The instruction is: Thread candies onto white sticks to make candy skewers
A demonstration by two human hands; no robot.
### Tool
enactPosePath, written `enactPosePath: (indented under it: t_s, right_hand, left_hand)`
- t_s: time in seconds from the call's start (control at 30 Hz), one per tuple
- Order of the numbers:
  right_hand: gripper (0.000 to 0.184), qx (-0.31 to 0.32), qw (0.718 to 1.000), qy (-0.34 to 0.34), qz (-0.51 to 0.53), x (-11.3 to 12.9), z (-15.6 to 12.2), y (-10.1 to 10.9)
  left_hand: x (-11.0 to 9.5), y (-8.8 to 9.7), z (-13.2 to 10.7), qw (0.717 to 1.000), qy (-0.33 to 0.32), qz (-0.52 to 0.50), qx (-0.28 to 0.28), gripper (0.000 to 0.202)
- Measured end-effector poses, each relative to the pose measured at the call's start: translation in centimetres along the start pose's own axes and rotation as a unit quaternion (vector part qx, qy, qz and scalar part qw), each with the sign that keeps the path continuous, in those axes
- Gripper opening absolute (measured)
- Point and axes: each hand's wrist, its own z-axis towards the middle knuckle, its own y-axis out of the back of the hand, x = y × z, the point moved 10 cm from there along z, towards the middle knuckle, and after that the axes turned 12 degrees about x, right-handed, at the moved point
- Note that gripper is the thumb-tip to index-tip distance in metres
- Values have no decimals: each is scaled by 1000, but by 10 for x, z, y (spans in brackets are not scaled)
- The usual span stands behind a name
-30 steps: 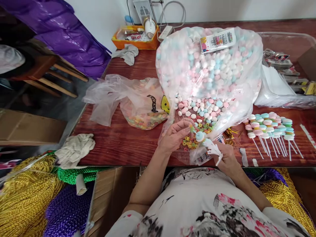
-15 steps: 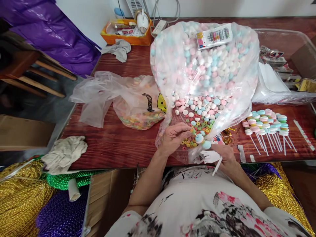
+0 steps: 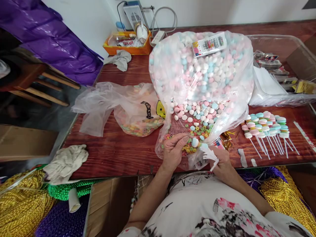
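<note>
My right hand (image 3: 222, 159) is closed around a bundle of white lollipop sticks (image 3: 209, 154). On one stick, pointing up and left, sit pale blue and white round candies (image 3: 195, 142). At the tip of that stick, my left hand (image 3: 174, 149) pinches thumb against forefinger, with a small greenish candy ring (image 3: 189, 140) at the fingertips, partly hidden. Below and beyond both hands lie loose colourful candy rings (image 3: 201, 131) on clear plastic. Behind them, pink, white and blue candies (image 3: 197, 110) spill from the mouth of a large clear bag (image 3: 158, 69).
Finished-looking candy skewers (image 3: 268, 125) lie in a pile at right. Behind them stands a clear plastic bin (image 3: 281, 100) with white sticks and packets. A second bag (image 3: 138, 112) of candy rings lies left, near a crumpled cloth (image 3: 65, 163). An orange box (image 3: 127, 49) stands at the back.
The view has tilted up slightly. My left hand has lowered a little with its fingertips still at the stick's tip, and the skewered candies have shifted slightly left. My right hand keeps the sticks.
</note>
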Motion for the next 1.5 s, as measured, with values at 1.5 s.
enactPosePath:
  t_s: [1.5]
  right_hand:
    - [35,-168,981,-86,40,-60,-43,63]
  left_hand:
    - [2,-96,180,818,-168,474,279,13]
